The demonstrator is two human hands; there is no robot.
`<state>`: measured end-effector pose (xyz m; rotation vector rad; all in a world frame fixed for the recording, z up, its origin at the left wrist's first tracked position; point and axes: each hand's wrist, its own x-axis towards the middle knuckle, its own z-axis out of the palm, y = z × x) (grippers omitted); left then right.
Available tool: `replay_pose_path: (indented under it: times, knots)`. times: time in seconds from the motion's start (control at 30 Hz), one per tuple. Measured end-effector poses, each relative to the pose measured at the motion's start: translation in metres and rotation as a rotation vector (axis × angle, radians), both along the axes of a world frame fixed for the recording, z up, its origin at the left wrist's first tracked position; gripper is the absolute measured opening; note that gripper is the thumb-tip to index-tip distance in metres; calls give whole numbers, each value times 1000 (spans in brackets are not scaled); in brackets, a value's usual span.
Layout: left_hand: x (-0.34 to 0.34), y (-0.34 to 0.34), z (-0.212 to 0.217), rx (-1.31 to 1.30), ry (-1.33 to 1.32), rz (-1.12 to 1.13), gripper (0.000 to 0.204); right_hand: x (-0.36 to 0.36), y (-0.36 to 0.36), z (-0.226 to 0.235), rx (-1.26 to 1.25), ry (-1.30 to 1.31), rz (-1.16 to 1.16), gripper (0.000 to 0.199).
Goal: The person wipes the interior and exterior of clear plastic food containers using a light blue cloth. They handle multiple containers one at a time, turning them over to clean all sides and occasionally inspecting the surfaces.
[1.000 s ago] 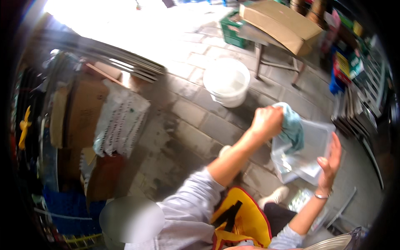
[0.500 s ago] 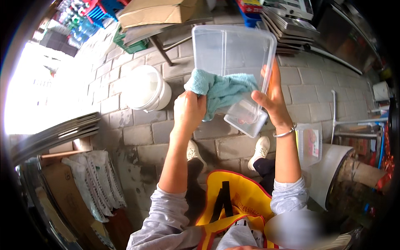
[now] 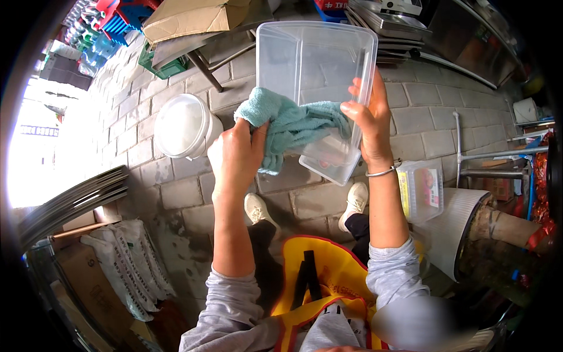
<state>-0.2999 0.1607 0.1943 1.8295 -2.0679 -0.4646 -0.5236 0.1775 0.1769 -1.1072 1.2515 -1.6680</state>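
Note:
My left hand (image 3: pixel 237 154) is closed on a bunched light-teal towel (image 3: pixel 290 124). The cloth stretches across the near, lower part of a clear plastic box (image 3: pixel 314 61), its right end close to my right fingertips. My right hand (image 3: pixel 373 120) grips the box's right wall, thumb on the near side and the other fingers partly behind the wall. The box is held up and tilted, its wide face toward me. Just below it shows a smaller clear plastic container (image 3: pixel 331 169); I cannot tell whether it touches the box.
A white bucket (image 3: pixel 186 126) stands left on the paved floor (image 3: pixel 176 199). A cardboard box (image 3: pixel 193 20) lies on a low table beyond it. At right are another clear container (image 3: pixel 421 190), a ribbed white drum (image 3: pixel 451 232) and a metal frame (image 3: pixel 489 155). Stacked sheets (image 3: pixel 73 199) edge the left.
The whole view has shifted, so the surroundings sit farther left. My left hand has moved a little left relative to the box. Both hands keep their holds on the towel and the box.

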Motion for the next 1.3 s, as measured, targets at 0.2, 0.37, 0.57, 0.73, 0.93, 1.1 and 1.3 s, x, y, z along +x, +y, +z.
replay_pose_path:
  times: [0.2,0.37,0.57,0.73,0.93,1.1,1.3]
  knots:
    - [38,-12,-14,-362,565,189,23,-27,3,2,-9,-53,-125,86]
    - [40,-12,-6,-266,1266,432,29,-36,10,2,-14,62,-97,84]
    - [25,-1,2,-158,1454,357,29,-28,11,11,-43,96,-43,84]
    - [-14,12,3,-226,670,-333,20,-23,9,1,-108,286,88,85]
    - [-47,12,-72,-456,-224,-396,26,20,22,7,-250,648,169,76]
    - [-68,21,-74,-262,-420,-539,19,14,27,-5,-234,504,121,69]
    - [-41,27,-63,255,-462,-466,21,-11,14,-3,-260,684,0,78]
